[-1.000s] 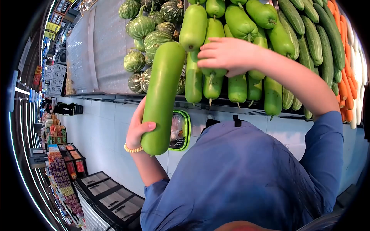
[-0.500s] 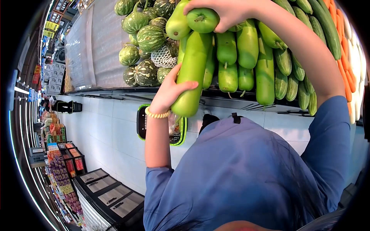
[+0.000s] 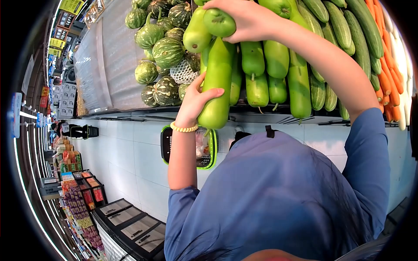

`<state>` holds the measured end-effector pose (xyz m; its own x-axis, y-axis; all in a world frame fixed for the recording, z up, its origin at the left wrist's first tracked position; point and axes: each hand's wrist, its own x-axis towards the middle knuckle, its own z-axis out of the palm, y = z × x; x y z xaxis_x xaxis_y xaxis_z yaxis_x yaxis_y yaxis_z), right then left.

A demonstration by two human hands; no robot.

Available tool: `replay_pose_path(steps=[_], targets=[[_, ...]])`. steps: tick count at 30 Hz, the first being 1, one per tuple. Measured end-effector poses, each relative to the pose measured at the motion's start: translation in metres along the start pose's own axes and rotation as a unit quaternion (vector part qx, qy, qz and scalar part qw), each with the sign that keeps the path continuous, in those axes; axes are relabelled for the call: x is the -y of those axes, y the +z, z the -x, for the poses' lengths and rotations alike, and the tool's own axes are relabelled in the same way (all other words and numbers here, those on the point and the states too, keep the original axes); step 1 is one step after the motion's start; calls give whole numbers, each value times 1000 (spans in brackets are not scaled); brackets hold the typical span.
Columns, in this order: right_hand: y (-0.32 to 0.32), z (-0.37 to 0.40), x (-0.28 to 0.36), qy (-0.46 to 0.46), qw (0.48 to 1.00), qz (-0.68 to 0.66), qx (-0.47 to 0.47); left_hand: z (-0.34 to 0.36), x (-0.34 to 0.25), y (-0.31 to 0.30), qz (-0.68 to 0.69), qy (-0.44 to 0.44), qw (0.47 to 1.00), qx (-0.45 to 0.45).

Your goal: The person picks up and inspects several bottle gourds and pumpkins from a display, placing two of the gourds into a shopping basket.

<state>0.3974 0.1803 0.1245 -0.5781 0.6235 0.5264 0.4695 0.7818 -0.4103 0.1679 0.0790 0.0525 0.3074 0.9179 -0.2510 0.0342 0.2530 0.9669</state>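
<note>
My left hand (image 3: 196, 99), with a yellow coiled band at its wrist, is wrapped around the lower half of a long, smooth light-green bottle gourd (image 3: 217, 85). The thumb lies across its upper side. At the top of the view my right hand (image 3: 244, 18) grips a second bottle gourd (image 3: 220, 22), whose blunt end faces me. Its far part is hidden behind the fingers. Just left of that one lies another gourd (image 3: 197, 35). More gourds (image 3: 276, 58) are laid in rows to the right, beneath my right forearm.
Striped green pumpkins (image 3: 169, 52) are heaped at the left, one in a white foam net (image 3: 184, 73). Cucumbers (image 3: 339, 26), carrots (image 3: 387, 76) and white radishes (image 3: 403, 104) fill the right. A black-and-green shopping basket (image 3: 213, 150) stands on the floor below the display edge.
My right hand and the gourd in it have shifted slightly left. My left hand keeps its hold on the long gourd. The whole view has turned a little.
</note>
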Motion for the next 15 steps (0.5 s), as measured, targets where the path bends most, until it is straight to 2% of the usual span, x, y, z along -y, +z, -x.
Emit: replay_pose_path(steps=[1,2,3,5,9,13,14,15], targets=[[-8,-6,1,22,1000,6,21,1,-2,1,10,-1,1000,4],[-8,-16,-13,-21,1000,-4,-15,1,-5,3,18,-2,1000,9],[-14,-24,-18,16,997,-81,3,1,-8,4,27,-3,1000,15],[-20,-37,-30,41,999,-22,-14,3,-14,5,29,7,999,33],[-35,-53,-37,102,994,-20,30,3,-15,-4,37,4,998,53],[-51,-66,-36,98,994,-8,43,4,-8,-11,44,-6,998,44],[-50,-72,-42,68,998,12,-8,5,-8,-13,52,-2,998,46],[-54,-74,-42,124,991,23,-33,3,-7,-14,56,-2,997,49]])
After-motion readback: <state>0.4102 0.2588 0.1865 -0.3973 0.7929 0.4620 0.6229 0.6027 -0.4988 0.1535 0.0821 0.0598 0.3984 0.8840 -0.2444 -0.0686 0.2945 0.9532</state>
